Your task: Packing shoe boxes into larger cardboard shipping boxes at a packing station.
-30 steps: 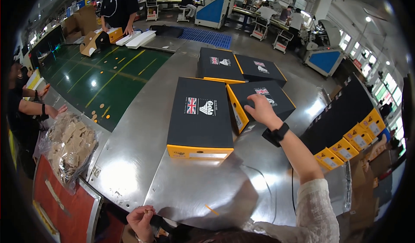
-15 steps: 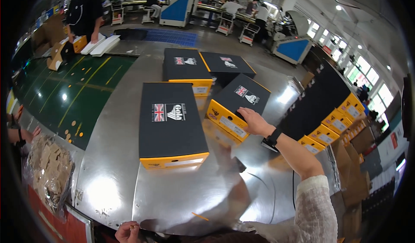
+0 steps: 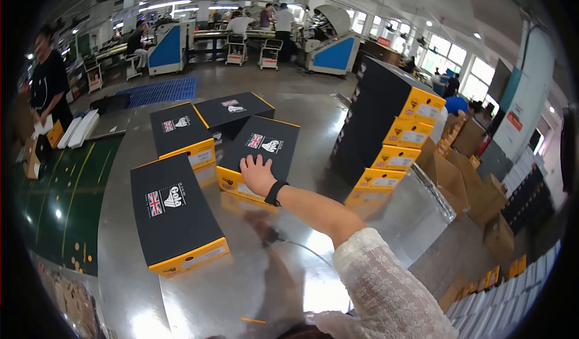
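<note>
Since the earliest frame, the black box (image 3: 265,133) has turned its yellow end (image 3: 229,183) more toward the near edge of the tabletop (image 3: 211,297). Mid-tabletop, its lid (image 3: 284,158) bears a flag (image 3: 255,141) and white emblem (image 3: 273,147). The right hand (image 3: 259,175) rests there, fingers spread; the unseen left hand's state cannot be told.

Gry flr (image 3: 241,81), brt windows (image 3: 442,54) – R, pale pillar (image 3: 529,77)
</note>
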Demonstrator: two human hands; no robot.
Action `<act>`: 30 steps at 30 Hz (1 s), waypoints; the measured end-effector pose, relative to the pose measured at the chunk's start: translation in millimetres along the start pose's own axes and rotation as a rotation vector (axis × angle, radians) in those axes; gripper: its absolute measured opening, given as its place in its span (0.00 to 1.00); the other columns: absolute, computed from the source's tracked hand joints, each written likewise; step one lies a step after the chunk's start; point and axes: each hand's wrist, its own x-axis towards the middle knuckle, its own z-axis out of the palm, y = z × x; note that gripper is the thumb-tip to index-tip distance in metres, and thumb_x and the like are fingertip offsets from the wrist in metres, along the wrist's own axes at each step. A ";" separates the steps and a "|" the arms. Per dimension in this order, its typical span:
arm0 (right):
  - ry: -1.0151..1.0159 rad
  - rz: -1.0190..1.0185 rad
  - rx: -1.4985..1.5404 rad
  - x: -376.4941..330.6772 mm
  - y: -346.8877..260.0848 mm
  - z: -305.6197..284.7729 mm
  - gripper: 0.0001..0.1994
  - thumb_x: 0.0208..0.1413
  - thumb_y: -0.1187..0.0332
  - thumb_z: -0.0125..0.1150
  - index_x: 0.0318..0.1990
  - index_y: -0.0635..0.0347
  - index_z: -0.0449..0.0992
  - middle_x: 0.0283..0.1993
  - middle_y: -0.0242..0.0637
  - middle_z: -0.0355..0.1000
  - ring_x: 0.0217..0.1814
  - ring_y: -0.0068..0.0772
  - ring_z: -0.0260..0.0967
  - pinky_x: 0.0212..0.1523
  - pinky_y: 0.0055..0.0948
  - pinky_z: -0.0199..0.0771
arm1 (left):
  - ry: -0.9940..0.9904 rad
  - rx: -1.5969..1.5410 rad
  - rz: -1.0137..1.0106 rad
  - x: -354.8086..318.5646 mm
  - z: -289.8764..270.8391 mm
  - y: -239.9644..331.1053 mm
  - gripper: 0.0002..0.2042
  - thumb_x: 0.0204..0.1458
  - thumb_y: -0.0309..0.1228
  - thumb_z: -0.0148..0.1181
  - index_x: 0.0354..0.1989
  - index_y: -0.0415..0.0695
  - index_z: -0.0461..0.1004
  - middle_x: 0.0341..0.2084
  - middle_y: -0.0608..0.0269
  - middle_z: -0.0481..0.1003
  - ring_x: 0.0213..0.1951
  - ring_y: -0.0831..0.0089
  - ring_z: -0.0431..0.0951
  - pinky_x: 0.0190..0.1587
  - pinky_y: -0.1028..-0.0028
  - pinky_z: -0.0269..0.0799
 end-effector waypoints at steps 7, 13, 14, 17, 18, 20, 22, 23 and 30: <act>0.041 -0.189 0.065 -90.6 58.3 -22.1 0.23 0.50 0.70 0.50 0.56 0.64 0.62 0.59 0.48 0.59 0.60 0.53 0.56 0.55 0.54 0.58 | -0.014 0.146 0.053 4.2 -1.5 -5.7 0.03 0.48 0.21 0.58 0.30 0.33 0.74 0.27 0.58 0.75 0.31 0.72 0.72 0.37 0.74 0.69; 0.054 -0.019 0.431 -225.1 129.9 -66.9 0.31 0.40 0.75 0.59 0.57 0.63 0.59 0.58 0.48 0.58 0.61 0.52 0.54 0.62 0.43 0.53 | -0.069 0.126 0.083 10.2 7.7 -5.1 0.04 0.48 0.21 0.58 0.30 0.33 0.74 0.27 0.57 0.75 0.32 0.71 0.73 0.39 0.73 0.69; 0.118 0.145 0.432 -244.9 134.5 -75.3 0.34 0.37 0.73 0.64 0.57 0.64 0.59 0.57 0.51 0.57 0.60 0.53 0.54 0.61 0.43 0.53 | -0.079 0.133 0.073 11.8 8.4 -6.3 0.04 0.48 0.22 0.58 0.30 0.33 0.74 0.27 0.57 0.75 0.32 0.70 0.73 0.39 0.73 0.69; 0.308 0.627 0.475 -295.4 150.7 -64.7 0.41 0.29 0.66 0.74 0.56 0.66 0.59 0.56 0.58 0.55 0.61 0.56 0.51 0.62 0.45 0.52 | -0.147 0.131 0.098 17.2 17.2 -6.6 0.04 0.48 0.21 0.58 0.30 0.32 0.74 0.28 0.56 0.75 0.32 0.70 0.73 0.39 0.73 0.70; 0.251 0.787 0.497 -308.3 156.5 -56.4 0.36 0.41 0.59 0.70 0.55 0.69 0.59 0.55 0.59 0.56 0.57 0.53 0.58 0.56 0.45 0.63 | -0.193 0.126 0.126 18.9 20.4 -6.6 0.04 0.48 0.21 0.58 0.30 0.32 0.74 0.28 0.56 0.75 0.32 0.70 0.73 0.39 0.73 0.70; -0.039 1.138 1.166 -312.8 166.0 -64.9 0.35 0.46 0.56 0.66 0.55 0.70 0.59 0.52 0.57 0.59 0.53 0.50 0.62 0.51 0.42 0.69 | -0.230 0.081 0.175 22.1 24.6 -9.4 0.03 0.47 0.20 0.57 0.30 0.32 0.74 0.28 0.56 0.75 0.32 0.70 0.73 0.39 0.73 0.70; -0.413 1.356 1.804 -307.3 162.3 -74.6 0.29 0.59 0.51 0.50 0.52 0.73 0.61 0.42 0.51 0.66 0.39 0.40 0.72 0.38 0.33 0.79 | -0.252 0.037 0.223 21.2 28.0 -9.9 0.03 0.47 0.19 0.57 0.30 0.32 0.74 0.27 0.56 0.75 0.31 0.70 0.73 0.38 0.73 0.70; -0.425 1.345 1.815 -304.2 163.5 -76.5 0.29 0.59 0.51 0.50 0.52 0.73 0.61 0.42 0.51 0.66 0.39 0.40 0.72 0.38 0.33 0.79 | -0.271 0.027 0.241 19.8 31.4 -6.5 0.02 0.47 0.18 0.57 0.29 0.32 0.74 0.27 0.56 0.75 0.31 0.70 0.73 0.37 0.73 0.71; -0.561 1.158 1.990 -297.5 127.1 -61.6 0.16 0.60 0.66 0.48 0.50 0.70 0.67 0.43 0.50 0.71 0.42 0.42 0.74 0.43 0.33 0.79 | -0.253 0.074 0.251 8.1 35.7 -3.5 0.01 0.47 0.18 0.58 0.27 0.32 0.74 0.26 0.59 0.75 0.30 0.72 0.73 0.37 0.75 0.70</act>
